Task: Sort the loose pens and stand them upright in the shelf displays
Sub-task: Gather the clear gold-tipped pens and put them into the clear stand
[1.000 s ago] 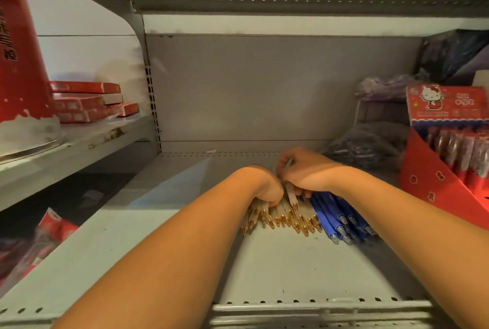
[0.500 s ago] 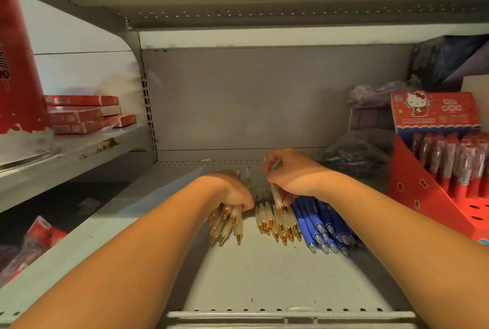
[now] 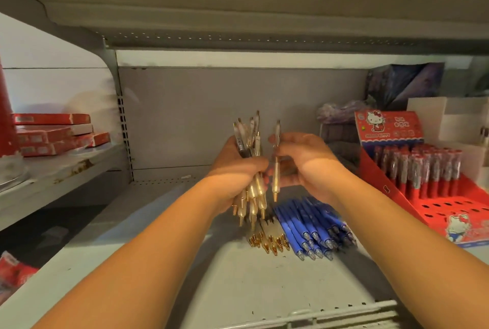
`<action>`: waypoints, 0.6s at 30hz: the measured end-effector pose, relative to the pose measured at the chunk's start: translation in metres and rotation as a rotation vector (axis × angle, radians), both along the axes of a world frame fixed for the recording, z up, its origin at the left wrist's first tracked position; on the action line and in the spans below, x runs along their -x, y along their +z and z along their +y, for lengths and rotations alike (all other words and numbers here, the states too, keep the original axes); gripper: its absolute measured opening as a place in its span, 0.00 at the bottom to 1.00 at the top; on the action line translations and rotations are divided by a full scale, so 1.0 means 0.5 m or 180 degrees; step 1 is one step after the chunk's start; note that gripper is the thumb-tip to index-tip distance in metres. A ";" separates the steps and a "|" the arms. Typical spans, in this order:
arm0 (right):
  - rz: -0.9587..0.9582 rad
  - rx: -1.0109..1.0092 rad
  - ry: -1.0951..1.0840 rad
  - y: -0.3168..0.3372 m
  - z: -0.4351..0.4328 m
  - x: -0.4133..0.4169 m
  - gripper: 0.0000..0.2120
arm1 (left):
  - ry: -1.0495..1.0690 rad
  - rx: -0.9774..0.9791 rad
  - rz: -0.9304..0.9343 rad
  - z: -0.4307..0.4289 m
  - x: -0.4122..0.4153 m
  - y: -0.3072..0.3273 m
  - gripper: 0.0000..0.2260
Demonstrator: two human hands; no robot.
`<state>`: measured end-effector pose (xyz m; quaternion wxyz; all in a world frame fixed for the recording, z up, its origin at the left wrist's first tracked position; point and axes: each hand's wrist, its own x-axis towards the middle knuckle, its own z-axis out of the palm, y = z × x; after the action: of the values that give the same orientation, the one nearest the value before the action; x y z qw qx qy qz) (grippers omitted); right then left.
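while the left hand [image 3: 235, 170] clenches round a bundle of pearl-white plastic pens with gold tips [image 3: 252, 196], that bundle stands roughly upright above the grey metal shelf [image 3: 238, 289], its clicker ends fanning out above the curled fingers and its gold points hanging below the heel of the hand. just right of those fingers, the right hand [image 3: 304, 162] pinches a single pearl-white gold-tipped pen [image 3: 276, 180] between thumb and fingertips, upright and tip down, close beside the bundle; whether the two touch i cannot tell. below both sets of fingers, a row of the same gold-tipped pens [image 3: 270, 241] lies flat on the shelf with tips toward the camera, and right against it on the right lies a pile of blue plastic pens [image 3: 312, 228] with clear tips. farther right of the right hand's fingers sits a red cardboard display box [image 3: 386, 127] printed with a white cartoon cat, with red-capped pens [image 3: 418, 167] standing upright in its back rows and round holes showing along its front. well left of the left hand's fingers, flat red cardboard boxes [image 3: 53, 130] are stacked on a neighbouring shelf.
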<state>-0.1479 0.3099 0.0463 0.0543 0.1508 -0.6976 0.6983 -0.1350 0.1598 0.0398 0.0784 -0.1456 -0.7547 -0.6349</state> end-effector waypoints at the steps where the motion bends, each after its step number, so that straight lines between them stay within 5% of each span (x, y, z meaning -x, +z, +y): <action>1: 0.0075 0.0141 -0.0030 0.000 0.010 -0.017 0.12 | -0.0084 -0.0026 0.0044 0.014 -0.009 0.003 0.21; 12: 0.0752 0.0781 -0.0650 -0.020 0.178 -0.245 0.20 | -0.1713 -0.0863 0.0521 0.166 -0.144 0.032 0.16; 18: 0.1091 0.0568 -0.0941 -0.041 0.274 -0.355 0.20 | -0.2152 -0.1189 0.0509 0.276 -0.213 0.007 0.16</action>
<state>0.0295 0.4470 0.0260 0.2866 0.1579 -0.6282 0.7059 -0.0286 0.2977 0.0431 -0.0516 -0.4181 -0.5272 -0.7379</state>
